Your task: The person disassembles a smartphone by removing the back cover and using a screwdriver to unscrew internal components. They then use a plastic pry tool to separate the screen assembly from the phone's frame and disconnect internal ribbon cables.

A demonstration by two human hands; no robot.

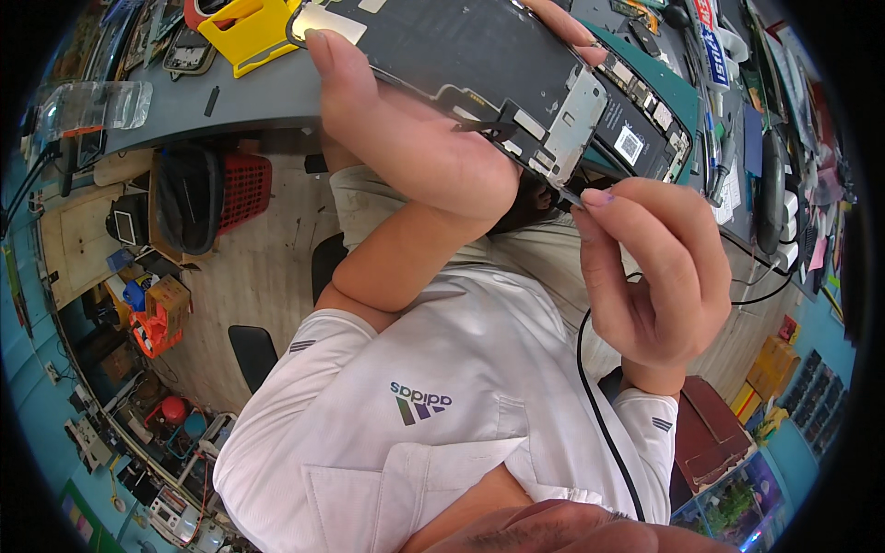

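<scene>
My left hand (pixel 415 152) grips a phone screen assembly (pixel 452 51) with its black back side up, thumb at the near left edge and fingers at the far edge. A silvery metal plate (pixel 576 115) and small flex parts sit at its right end. Thumb and forefinger of my right hand (pixel 654 267) pinch a thin grey sliver-like tool (pixel 570 195), its tip touching the screen's lower right corner. Most of that tool is hidden by the fingers. Just behind the screen lies an opened phone body (pixel 629 134) with a black battery and exposed boards.
A green mat (pixel 680 88) lies under the phone body on the grey bench (pixel 230 101). Nearby are a yellow plastic holder (pixel 258 32), a clear plastic bag (pixel 120 106), and a white power strip (pixel 789 221). A black cable (pixel 590 405) hangs before me. A red basket (pixel 246 192) stands on the floor.
</scene>
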